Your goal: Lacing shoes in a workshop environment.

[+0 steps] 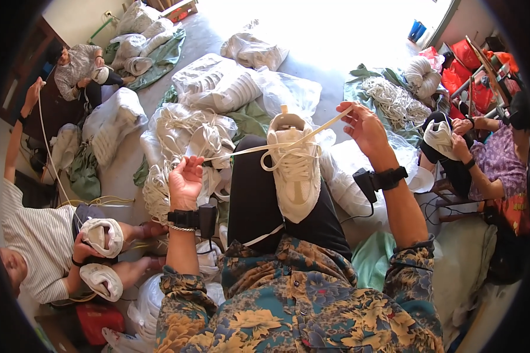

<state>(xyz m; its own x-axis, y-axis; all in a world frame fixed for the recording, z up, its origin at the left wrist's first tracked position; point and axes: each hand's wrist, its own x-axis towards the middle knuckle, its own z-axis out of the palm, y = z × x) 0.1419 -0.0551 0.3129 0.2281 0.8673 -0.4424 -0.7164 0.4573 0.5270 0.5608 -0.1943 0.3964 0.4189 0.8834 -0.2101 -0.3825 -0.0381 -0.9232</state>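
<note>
A cream-white sneaker rests on my black-trousered thighs, its toe toward me and its opening away. Its flat cream shoelace runs taut across the upper tongue, and a loose loop hangs at the left of the lacing. My left hand pinches one lace end, left of the sneaker. Up and to the right, my right hand holds the other end between thumb and fingers, so the lace slants upward on that side. Both hands are apart from the sneaker itself. Each wrist wears a black strap with a small box.
Bundles of loose laces and plastic bags of white shoe parts cover the floor ahead. Co-workers handle shoes at far left, near left and right; the near-left person stretches a lace upward. Red bags are piled at the back right.
</note>
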